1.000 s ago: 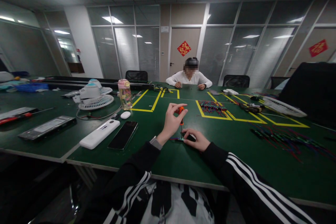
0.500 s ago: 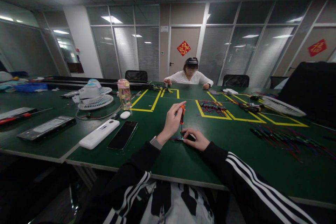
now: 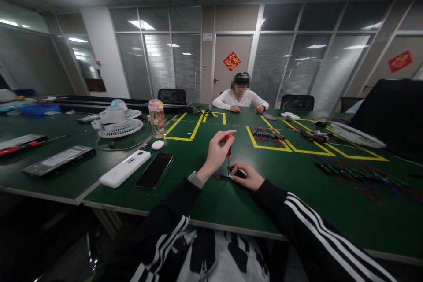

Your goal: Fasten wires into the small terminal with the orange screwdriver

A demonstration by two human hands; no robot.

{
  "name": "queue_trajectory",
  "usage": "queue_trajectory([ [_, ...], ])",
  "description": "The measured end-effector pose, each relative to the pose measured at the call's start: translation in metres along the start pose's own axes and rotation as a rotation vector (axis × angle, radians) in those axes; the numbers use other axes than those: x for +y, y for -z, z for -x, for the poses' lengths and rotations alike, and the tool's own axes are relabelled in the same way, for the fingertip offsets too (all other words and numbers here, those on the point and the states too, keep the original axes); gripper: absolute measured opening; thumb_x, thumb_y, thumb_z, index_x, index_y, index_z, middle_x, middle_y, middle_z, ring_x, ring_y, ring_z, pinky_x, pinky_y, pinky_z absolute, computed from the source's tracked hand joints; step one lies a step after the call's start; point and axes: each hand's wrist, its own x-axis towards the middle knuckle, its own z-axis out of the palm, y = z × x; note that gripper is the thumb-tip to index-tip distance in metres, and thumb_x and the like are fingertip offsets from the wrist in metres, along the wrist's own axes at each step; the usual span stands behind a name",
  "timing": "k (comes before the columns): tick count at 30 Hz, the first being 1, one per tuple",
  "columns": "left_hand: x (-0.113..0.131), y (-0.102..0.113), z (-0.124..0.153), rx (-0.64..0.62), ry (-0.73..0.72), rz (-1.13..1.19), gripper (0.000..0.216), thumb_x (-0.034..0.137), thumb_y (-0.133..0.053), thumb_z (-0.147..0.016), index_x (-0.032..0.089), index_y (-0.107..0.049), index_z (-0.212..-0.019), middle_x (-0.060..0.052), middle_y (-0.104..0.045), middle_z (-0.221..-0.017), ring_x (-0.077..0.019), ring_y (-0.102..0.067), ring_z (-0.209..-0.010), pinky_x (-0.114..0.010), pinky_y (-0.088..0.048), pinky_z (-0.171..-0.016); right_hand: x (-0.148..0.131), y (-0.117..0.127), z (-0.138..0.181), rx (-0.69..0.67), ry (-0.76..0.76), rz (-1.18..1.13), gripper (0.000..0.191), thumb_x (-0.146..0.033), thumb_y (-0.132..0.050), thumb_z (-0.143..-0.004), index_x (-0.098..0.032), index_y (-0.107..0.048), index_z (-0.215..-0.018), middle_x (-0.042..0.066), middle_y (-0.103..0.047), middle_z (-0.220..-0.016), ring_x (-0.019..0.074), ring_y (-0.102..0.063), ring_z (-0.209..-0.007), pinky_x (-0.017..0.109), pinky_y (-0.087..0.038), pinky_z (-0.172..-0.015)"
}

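My left hand (image 3: 217, 154) is closed around the handle of a screwdriver (image 3: 229, 153), which is orange and black. It stands upright, with its thin shaft running down to a small circuit board (image 3: 226, 176) on the table. Red and blue wires come off the board's left side. My right hand (image 3: 248, 177) rests on the table with thumb and fingertips pinching the board's right end. Whether the screwdriver's tip sits in a screw is too small to tell.
Left of my hands lie a black phone (image 3: 154, 170), a white power bank (image 3: 125, 168) and a white oval case (image 3: 157, 144). Wired boards lie in piles (image 3: 269, 135) inside yellow tape and farther right (image 3: 366, 174). A pink-lidded bottle (image 3: 157, 119) stands left; a co-worker (image 3: 243, 97) sits opposite.
My left fingers have shifted on the screwdriver handle, the thumb now near its top. My right hand and the board stay put. The co-worker's hand on the left has moved inward.
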Motion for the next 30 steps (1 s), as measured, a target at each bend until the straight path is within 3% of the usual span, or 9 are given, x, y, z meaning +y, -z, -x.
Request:
queue_trajectory([
  [3, 0.0002, 0.0008, 0.0003, 0.022, -0.025, -0.061, 0.022, 0.027, -0.059, -0.087, 0.02, -0.072, -0.104, -0.006, -0.062, -0.1, -0.0152, -0.06, -0.09, -0.025, -0.048, -0.08, 0.0001, -0.0003, -0.0001, -0.001, 0.001, 0.007, 0.007, -0.025, -0.068, -0.075, -0.019, -0.065, -0.077, 0.013, -0.068, -0.112, 0.0279, -0.062, -0.112, 0.046, -0.046, -0.099],
  [7, -0.0011, 0.0004, -0.0005, -0.03, 0.029, 0.077, 0.031, 0.024, -0.046, -0.093, 0.02, -0.066, -0.116, -0.007, -0.065, -0.109, -0.0157, -0.063, -0.095, -0.027, -0.049, -0.085, 0.0003, -0.0005, 0.0, 0.004, -0.003, 0.009, 0.008, -0.025, -0.068, -0.074, -0.019, -0.065, -0.077, 0.013, -0.068, -0.112, 0.0281, -0.062, -0.113, 0.046, -0.045, -0.099],
  [13, -0.001, 0.0006, -0.0002, 0.035, -0.023, -0.041, 0.023, 0.026, -0.062, -0.085, 0.019, -0.071, -0.105, -0.006, -0.062, -0.095, -0.014, -0.06, -0.086, -0.024, -0.048, -0.078, 0.0011, -0.0007, 0.0002, 0.009, 0.001, -0.006, 0.008, -0.025, -0.069, -0.075, -0.019, -0.064, -0.077, 0.013, -0.068, -0.112, 0.0277, -0.062, -0.113, 0.046, -0.046, -0.099],
  [19, -0.0021, 0.0, -0.0007, -0.016, 0.038, 0.081, 0.03, 0.025, -0.048, -0.093, 0.019, -0.066, -0.116, -0.007, -0.065, -0.104, -0.0143, -0.063, -0.09, -0.026, -0.049, -0.08, 0.0012, -0.0009, 0.0003, 0.009, 0.009, 0.011, 0.007, -0.025, -0.068, -0.075, -0.019, -0.064, -0.077, 0.013, -0.068, -0.112, 0.0282, -0.063, -0.112, 0.046, -0.046, -0.098],
  [24, -0.0021, 0.0007, -0.0006, 0.052, -0.007, -0.025, 0.023, 0.027, -0.06, -0.086, 0.019, -0.071, -0.105, -0.005, -0.063, -0.096, -0.0139, -0.061, -0.085, -0.024, -0.049, -0.077, 0.0015, -0.0007, 0.0001, 0.005, 0.013, 0.01, 0.006, -0.024, -0.068, -0.075, -0.019, -0.064, -0.077, 0.013, -0.068, -0.113, 0.0281, -0.063, -0.112, 0.046, -0.046, -0.098],
  [30, -0.0017, -0.0002, 0.0, -0.001, 0.066, 0.096, 0.032, 0.024, -0.045, -0.094, 0.019, -0.064, -0.119, -0.008, -0.066, -0.109, -0.0155, -0.064, -0.094, -0.026, -0.049, -0.082, -0.0006, -0.0003, 0.0, -0.002, 0.006, 0.02, 0.006, -0.023, -0.067, -0.075, -0.018, -0.064, -0.077, 0.013, -0.068, -0.111, 0.0274, -0.062, -0.112, 0.046, -0.045, -0.098],
])
